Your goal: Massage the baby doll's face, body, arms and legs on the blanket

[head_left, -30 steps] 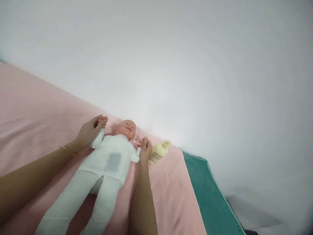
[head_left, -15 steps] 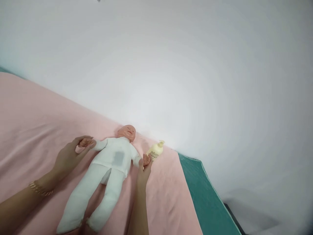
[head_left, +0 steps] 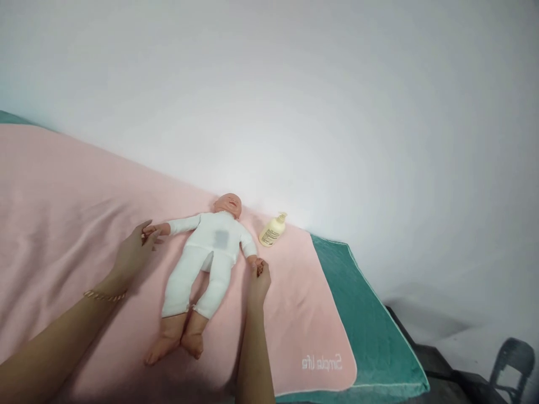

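A baby doll (head_left: pixel 210 247) with a white cloth body lies on its back, its arms spread and its bare feet toward me. My left hand (head_left: pixel 137 247), with a bracelet at the wrist, pinches the doll's hand on the left side. On the other side my right hand (head_left: pixel 259 283) has its fingers closed round the doll's other hand. A pale yellow pump bottle (head_left: pixel 273 230) lies tilted on the pink blanket (head_left: pixel 295 314), just beyond my right hand and apart from it.
Under the blanket is a green cover (head_left: pixel 362 320), which shows along the right edge and front corner. A white wall (head_left: pixel 269 112) rises behind. At the lower right a dark folding chair (head_left: pixel 511 362) stands on the floor.
The view has shifted, so the doll's feet, the blanket's lettering and the chair now show. The doll's arm on the left is stretched out straighter, and my right hand is farther from the bottle.
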`<action>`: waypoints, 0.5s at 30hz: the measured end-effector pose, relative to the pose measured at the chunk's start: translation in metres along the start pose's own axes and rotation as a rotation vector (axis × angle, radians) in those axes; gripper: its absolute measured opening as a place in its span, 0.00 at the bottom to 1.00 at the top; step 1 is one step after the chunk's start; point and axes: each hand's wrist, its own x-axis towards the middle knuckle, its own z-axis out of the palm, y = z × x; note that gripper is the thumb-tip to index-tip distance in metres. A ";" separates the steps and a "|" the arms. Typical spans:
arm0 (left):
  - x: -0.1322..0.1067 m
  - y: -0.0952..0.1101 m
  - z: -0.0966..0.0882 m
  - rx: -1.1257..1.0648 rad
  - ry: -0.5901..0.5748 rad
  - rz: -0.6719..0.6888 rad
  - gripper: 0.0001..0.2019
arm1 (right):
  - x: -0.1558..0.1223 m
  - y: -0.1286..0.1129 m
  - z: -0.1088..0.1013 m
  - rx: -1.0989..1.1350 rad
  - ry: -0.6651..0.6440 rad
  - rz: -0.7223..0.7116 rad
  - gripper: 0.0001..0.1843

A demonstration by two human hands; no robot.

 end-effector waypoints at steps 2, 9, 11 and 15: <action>0.010 0.004 -0.001 -0.085 0.036 0.003 0.28 | 0.014 -0.002 -0.001 0.015 0.025 0.028 0.17; 0.045 -0.005 0.002 -0.462 0.052 0.008 0.20 | 0.041 -0.002 0.000 0.102 0.099 0.091 0.23; 0.049 -0.008 0.004 -0.536 0.047 -0.001 0.17 | 0.041 0.000 0.000 0.124 0.101 0.100 0.24; 0.052 -0.012 0.005 -0.631 0.029 -0.027 0.15 | 0.043 0.006 -0.002 0.171 0.107 0.113 0.28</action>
